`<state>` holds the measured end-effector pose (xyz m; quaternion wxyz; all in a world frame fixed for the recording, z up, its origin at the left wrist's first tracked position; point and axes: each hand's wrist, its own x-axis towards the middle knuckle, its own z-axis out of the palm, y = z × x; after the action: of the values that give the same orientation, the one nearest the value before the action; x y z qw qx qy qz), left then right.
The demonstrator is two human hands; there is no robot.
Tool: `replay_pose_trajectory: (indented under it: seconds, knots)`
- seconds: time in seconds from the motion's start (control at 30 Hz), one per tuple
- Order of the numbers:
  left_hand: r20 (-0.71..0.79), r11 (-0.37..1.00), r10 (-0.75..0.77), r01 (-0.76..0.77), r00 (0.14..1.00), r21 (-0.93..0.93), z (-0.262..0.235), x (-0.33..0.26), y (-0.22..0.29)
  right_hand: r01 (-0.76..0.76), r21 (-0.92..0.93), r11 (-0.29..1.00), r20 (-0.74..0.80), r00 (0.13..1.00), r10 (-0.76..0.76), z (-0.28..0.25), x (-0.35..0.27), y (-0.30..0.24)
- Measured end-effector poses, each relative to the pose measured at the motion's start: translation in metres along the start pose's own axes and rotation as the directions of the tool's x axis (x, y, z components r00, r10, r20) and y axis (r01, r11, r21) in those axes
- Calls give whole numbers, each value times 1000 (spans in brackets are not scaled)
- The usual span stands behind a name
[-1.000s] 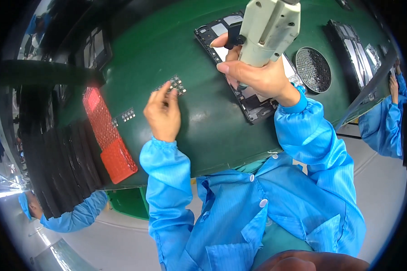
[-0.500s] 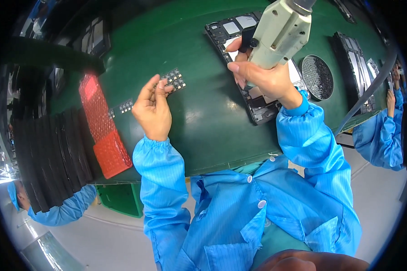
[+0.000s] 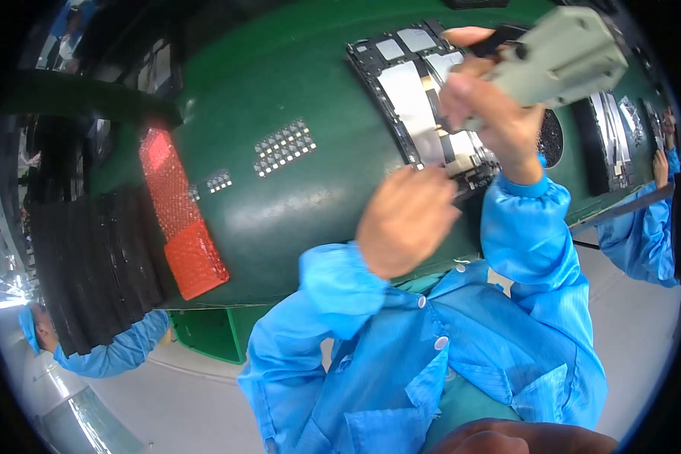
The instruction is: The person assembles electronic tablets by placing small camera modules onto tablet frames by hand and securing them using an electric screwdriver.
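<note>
My right hand point(image 3: 492, 113) grips a pale grey electric screwdriver point(image 3: 556, 57), held over an opened dark device chassis point(image 3: 412, 91) that lies on the green table point(image 3: 280, 76). My left hand point(image 3: 405, 219) rests at the chassis's near corner, fingers curled toward its edge; whether it holds something small is hidden. A sheet of small silver parts point(image 3: 284, 146) lies on the table to the left of my left hand, apart from it.
A red bubble-wrap strip point(image 3: 178, 212) and a stack of black trays point(image 3: 91, 265) lie at the left. A round black mesh dish point(image 3: 550, 138) sits behind my right wrist. Other people in blue sleeves work at the far right point(image 3: 647, 227) and lower left point(image 3: 106, 352).
My left hand left the sheet of small silver parts and moved right to the chassis's near corner. The screwdriver tilted over the chassis as the view shifted.
</note>
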<state>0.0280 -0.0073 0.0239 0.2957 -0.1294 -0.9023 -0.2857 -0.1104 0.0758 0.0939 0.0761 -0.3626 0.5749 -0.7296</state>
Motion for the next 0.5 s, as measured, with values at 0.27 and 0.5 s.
replay_pose_trajectory:
  seconds: [0.27,0.5]
  knots:
    - [56,974,61,-71,997,214,17,44,-67,-31,40,999,-80,996,34,-44,-13,8]
    - [-21,766,-284,240,959,596,-34,105,-202,-245,230,942,93,969,229,-38,-26,12]
